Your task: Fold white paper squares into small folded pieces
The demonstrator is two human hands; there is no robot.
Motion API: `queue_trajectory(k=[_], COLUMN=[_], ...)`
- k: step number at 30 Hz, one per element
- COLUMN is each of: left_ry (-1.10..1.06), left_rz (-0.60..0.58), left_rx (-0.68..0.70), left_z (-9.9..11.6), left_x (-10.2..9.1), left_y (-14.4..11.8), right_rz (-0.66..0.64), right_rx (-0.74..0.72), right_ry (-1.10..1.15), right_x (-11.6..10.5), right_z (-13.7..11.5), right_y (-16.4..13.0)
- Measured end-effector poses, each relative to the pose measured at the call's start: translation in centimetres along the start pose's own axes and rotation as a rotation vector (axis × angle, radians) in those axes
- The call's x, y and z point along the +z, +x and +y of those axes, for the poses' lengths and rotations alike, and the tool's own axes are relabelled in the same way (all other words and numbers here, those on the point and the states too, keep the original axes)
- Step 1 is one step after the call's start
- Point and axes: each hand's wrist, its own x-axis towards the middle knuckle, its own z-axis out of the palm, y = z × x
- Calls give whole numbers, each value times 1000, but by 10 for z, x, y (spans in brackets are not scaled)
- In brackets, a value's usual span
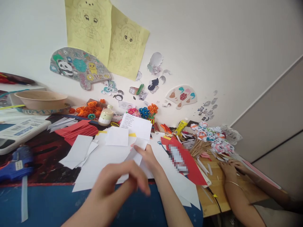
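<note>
Between the fingers and thumb of my right hand [149, 156] is a folded white paper piece [136, 154], held above white sheets. My left hand [120, 181] hangs closer to the camera, left of the right forearm. Its fingers are bent downward, a little apart from the thumb, with nothing visible in them. Just beyond the hands lie a small blank white paper [117, 137] and a white card with handwriting [137, 124]. Large white sheets [92, 175] spread beneath. White paper strips [79, 151] and a fanned stack of red paper [77, 130] lie to the left.
A blue glue gun [17, 164] with a glue stick is at far left, near a beige bowl [42, 98]. A bottle [106, 116] and bead flowers [144, 112] stand against the wall. Red paper [189, 164] lies right. Another person's hands [230, 168] work at the wooden table [213, 201].
</note>
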Motion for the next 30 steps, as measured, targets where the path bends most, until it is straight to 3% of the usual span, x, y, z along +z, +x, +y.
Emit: queue_trajectory(k=[3, 6, 9, 14, 17, 26, 30], left_ry=[111, 404, 516, 478, 514, 510, 435], left_rz=[-58, 42, 148, 186, 185, 257, 263], left_rx=[62, 138, 153, 100, 140, 221, 175], left_z=[-10, -34, -56, -76, -81, -81, -82], left_x=[9, 20, 25, 28, 29, 19, 18], left_y=[43, 70, 83, 83, 77, 74, 73], right_rz=[53, 148, 151, 55, 20, -129, -200], right_rx=[-11, -44, -56, -28, -32, -8, -23], right_ry=[74, 180, 316, 430, 470, 511, 456], right_x=[2, 1, -2, 0, 4, 8, 10], right_z=[2, 2, 1, 2, 2, -9, -11], right_y=[1, 4, 5, 5, 3, -3, -4])
